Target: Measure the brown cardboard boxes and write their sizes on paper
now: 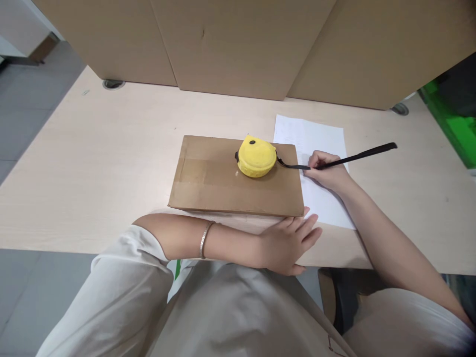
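My right hand is closed in a pinch round a slim black pen, resting on the white paper. The pen's long end slants up to the right, and its tip is hard to make out at my fingers. My left hand lies flat with fingers spread, at the table's front edge, fingertips by the near corner of a brown cardboard box and the paper. On the box sits a yellow tape measure. Its black strap trails right over the paper to my right fingertips.
The pale wooden table stretches to both sides. Tall cardboard panels stand along its back. Cable holes show near the back corners. A green object is beyond the right end, and grey floor tiles lie to the left.
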Demonstrator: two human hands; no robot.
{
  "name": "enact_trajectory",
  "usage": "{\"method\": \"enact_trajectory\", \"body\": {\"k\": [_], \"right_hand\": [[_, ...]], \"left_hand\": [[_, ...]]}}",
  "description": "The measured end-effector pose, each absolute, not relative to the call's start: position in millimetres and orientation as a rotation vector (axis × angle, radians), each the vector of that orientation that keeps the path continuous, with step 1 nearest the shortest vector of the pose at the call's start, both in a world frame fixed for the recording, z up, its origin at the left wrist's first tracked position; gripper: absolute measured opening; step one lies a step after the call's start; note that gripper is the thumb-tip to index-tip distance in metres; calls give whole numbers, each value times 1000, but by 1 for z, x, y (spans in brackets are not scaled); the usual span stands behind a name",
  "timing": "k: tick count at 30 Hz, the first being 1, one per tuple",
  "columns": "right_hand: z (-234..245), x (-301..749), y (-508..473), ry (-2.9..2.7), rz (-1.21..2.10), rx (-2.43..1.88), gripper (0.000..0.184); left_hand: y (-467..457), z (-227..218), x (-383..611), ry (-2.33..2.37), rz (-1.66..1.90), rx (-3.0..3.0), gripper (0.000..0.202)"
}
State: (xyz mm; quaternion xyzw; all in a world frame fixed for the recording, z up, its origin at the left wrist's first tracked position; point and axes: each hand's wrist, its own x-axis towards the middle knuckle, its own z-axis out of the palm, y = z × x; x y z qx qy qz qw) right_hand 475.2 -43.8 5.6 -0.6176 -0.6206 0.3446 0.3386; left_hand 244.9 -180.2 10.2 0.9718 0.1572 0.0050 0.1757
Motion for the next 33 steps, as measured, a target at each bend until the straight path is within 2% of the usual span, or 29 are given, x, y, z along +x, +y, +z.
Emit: {"method": "enact_trajectory", "body": {"k": [8, 14, 22, 33], "right_hand": [[10, 474, -44, -1667, 894, -1612, 33], [11, 477, -45, -1584, 1013, -1561, 48], [10, 471, -49, -1622, 1008, -1542, 55], [9, 475, -45, -1662, 956, -1615, 40]], "left_hand": [[-181, 9, 245, 447, 26, 2768, 92], [-181, 8, 245, 457, 31, 2775, 96], [-180, 14, 244, 441, -15, 2780, 93], [-180, 11, 244, 447, 15, 2780, 93]]}}
